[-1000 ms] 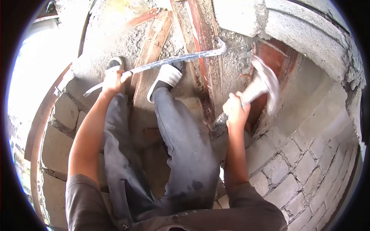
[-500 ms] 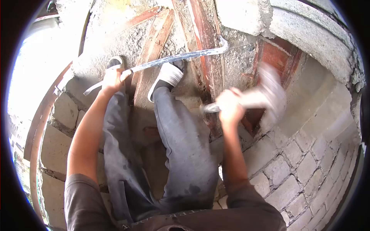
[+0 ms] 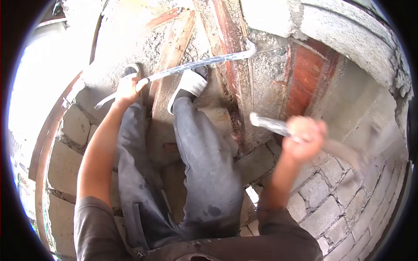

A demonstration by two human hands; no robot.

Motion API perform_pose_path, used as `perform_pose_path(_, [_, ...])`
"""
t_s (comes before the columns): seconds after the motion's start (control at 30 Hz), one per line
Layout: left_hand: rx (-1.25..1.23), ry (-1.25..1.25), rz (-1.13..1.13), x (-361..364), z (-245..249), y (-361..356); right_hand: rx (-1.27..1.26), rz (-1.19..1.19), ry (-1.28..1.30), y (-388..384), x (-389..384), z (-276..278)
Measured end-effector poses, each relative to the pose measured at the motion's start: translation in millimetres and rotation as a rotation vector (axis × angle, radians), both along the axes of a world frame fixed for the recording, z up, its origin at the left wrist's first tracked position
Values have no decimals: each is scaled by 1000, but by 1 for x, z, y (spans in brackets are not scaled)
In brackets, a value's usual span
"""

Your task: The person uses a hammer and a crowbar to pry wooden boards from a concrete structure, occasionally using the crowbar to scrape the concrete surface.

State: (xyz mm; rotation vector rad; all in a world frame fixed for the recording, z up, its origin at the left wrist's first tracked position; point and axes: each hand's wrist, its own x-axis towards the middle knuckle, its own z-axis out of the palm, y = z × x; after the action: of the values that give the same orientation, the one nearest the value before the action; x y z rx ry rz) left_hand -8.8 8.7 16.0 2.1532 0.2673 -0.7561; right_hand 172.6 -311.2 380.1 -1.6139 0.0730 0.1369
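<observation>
My left hand (image 3: 127,89) is closed around a long metal crowbar (image 3: 196,65) near its flat end. The bar slants up to the right across my shoes, its hooked end over the rough concrete (image 3: 270,65) beside a reddish wooden beam (image 3: 230,32). Out to the right, my right hand (image 3: 306,138) grips a hammer (image 3: 271,125) around the handle. The butt of the handle points left, and the hammer's head is smeared by motion at the far right, in front of the block wall.
My shoes (image 3: 191,85) stand among wooden boards (image 3: 172,56) and broken concrete. A red wooden panel (image 3: 307,71) is set at the upper right, below a thick concrete edge (image 3: 348,39). Block walls (image 3: 322,195) rise on both sides, with bright light at the left.
My right hand has swung the hammer to the right and down, away from the crowbar. My left hand and the crowbar have stayed almost still.
</observation>
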Motion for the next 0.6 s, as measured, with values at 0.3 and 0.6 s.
perform_pose_path(0.3, [-30,-107,120,2,13,3,-354,-234,615,-20,-20,-41])
perform_pose_path(0.6, [-53,-204,119,-4,4,6,-286,-147,866,-23,-43,-121])
